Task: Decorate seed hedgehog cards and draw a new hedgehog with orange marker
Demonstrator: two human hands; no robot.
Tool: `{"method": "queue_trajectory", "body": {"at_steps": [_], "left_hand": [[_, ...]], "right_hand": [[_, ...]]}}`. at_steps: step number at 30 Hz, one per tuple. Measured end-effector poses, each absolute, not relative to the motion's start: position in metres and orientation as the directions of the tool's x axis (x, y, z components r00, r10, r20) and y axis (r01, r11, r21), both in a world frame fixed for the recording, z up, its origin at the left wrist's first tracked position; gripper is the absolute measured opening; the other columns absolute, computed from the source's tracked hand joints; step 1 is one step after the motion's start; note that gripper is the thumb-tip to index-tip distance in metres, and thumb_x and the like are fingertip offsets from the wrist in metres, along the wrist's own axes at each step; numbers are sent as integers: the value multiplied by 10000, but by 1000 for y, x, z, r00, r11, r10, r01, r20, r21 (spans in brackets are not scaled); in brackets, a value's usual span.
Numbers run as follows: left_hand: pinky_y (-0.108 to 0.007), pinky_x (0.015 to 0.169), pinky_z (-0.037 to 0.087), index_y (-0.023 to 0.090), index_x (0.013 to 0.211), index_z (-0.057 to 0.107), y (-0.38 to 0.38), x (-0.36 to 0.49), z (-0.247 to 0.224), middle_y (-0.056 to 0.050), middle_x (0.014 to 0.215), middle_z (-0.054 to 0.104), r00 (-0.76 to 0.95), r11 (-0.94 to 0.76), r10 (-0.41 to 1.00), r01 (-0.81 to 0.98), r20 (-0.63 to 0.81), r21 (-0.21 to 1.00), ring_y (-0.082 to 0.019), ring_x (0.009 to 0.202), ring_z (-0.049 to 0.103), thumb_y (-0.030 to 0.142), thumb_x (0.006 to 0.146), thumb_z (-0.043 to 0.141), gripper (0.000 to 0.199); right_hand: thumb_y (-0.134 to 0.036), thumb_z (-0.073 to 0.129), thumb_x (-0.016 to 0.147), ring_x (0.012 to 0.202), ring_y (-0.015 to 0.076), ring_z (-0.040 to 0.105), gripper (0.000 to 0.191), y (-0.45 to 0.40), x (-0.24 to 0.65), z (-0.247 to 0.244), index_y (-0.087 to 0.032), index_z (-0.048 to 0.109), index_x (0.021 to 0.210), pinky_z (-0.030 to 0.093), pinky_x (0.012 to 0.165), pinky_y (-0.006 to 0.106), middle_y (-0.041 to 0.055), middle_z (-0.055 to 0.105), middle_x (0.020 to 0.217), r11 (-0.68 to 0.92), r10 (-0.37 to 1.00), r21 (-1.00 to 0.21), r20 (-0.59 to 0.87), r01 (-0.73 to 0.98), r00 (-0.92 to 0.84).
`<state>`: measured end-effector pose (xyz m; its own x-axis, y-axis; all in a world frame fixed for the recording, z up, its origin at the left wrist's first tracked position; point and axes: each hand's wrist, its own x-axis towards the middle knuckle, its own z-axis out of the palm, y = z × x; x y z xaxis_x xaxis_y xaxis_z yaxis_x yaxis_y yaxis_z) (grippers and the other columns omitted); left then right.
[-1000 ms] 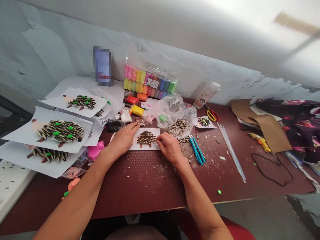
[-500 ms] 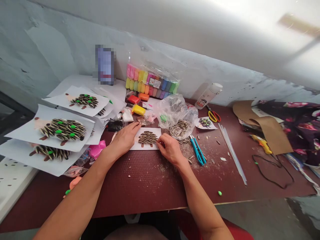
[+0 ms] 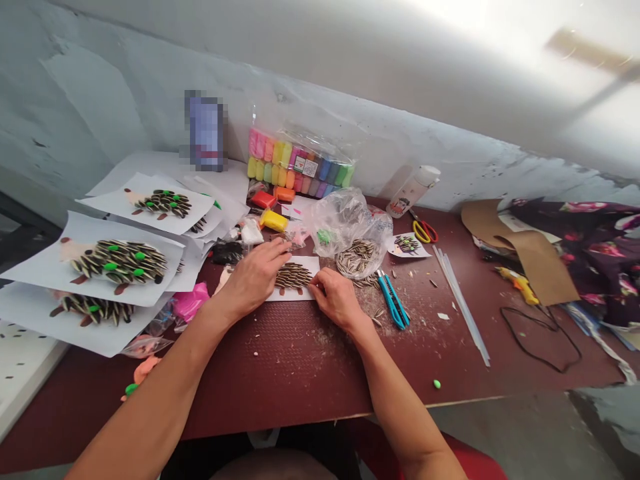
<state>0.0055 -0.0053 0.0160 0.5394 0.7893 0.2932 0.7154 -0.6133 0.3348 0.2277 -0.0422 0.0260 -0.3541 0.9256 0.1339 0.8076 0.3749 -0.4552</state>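
A white card [image 3: 313,263] lies flat on the table, bearing a hedgehog body of striped sunflower seeds [image 3: 294,275] with brown feet below it. My left hand [image 3: 256,275] rests over the card's left part, its fingers stretched out and hiding the head end. At the card's right edge, the fingertips of my right hand [image 3: 336,297] are pinched together beside the seed rows. Whatever may be between them is too small to make out. Behind that hand, a clear plastic bag [image 3: 345,217] stands near a heap of loose sunflower seeds [image 3: 361,257].
Sheets with seed hedgehogs [image 3: 120,261] are stacked at left. Coloured clay packs [image 3: 300,163] lean on the wall. A blue utility knife [image 3: 393,300], scissors [image 3: 424,231], clear glue sticks [image 3: 463,307], a yellow glue gun [image 3: 520,285] and a bottle [image 3: 413,192] occupy the right side.
My left hand has moved right across the card and now covers the hedgehog's left part. My right hand stays pinched at the card's right edge. The view has shifted slightly.
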Motion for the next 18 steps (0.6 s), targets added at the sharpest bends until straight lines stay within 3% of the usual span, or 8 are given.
{"method": "queue_trajectory", "body": {"at_steps": [3, 8, 14, 18], "left_hand": [[-526, 1245, 305, 150, 1424, 561, -14, 14, 15, -123, 1580, 482, 625, -654, 755, 695, 197, 299, -276, 1519, 346, 189, 977, 398, 478], [-508, 1282, 171, 145, 1571, 360, -27, 22, 16, -117, 1689, 258, 648, -648, 755, 716, 99, 260, -293, 1577, 181, 434, 981, 438, 662], [-471, 1280, 145, 105, 1608, 266, -35, 28, 15, -153, 1689, 227, 678, -647, 735, 709, -17, 281, -302, 1581, 156, 575, 938, 479, 845], [-456, 1279, 131, 104, 1624, 204, -38, 32, 8, -168, 1697, 179, 680, -651, 733, 706, -12, 280, -302, 1585, 133, 639, 914, 480, 931]], "right_hand": [[-152, 621, 938, 755, 157, 570, 135, -43, 228, 26, -202, 604, 814, 378, 691, 258, 19, 625, 816, 373, 926, -460, 134, 806, -352], [-152, 625, 934, 747, 154, 563, 133, -42, 227, 25, -199, 600, 813, 378, 690, 254, 16, 620, 810, 377, 925, -454, 142, 807, -352], [-157, 637, 932, 738, 152, 559, 124, -42, 227, 23, -195, 609, 817, 376, 687, 256, 14, 617, 806, 362, 931, -444, 129, 820, -341], [-169, 636, 940, 744, 151, 560, 119, -42, 227, 22, -199, 618, 826, 377, 688, 256, 12, 618, 808, 363, 931, -436, 126, 823, -344]]}}
